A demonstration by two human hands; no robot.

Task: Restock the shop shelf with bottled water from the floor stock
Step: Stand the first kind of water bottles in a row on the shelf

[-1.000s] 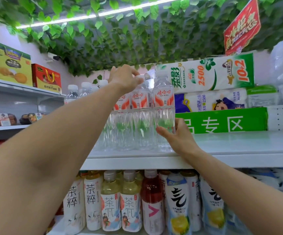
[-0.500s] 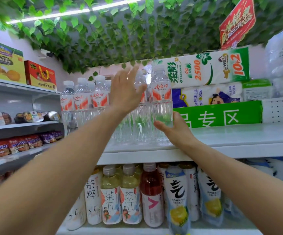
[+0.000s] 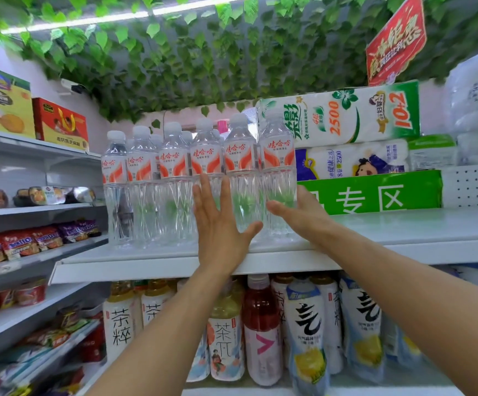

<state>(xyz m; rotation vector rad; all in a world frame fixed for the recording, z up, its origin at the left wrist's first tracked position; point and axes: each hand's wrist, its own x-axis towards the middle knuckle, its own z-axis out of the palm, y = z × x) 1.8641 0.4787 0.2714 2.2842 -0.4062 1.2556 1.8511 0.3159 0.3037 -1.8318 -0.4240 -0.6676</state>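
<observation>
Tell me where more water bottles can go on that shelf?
The shelf is bare right of the last water bottle, in front of the green sign. Left of it the row of bottles stands packed, the left hand flat against it, the right hand round the last one.

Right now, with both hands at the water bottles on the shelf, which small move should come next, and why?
Probably loosen the right hand from the rightmost bottle: it stands upright on the shelf, close beside its neighbour, while the left hand lies flat against the row, steadying it.
</observation>
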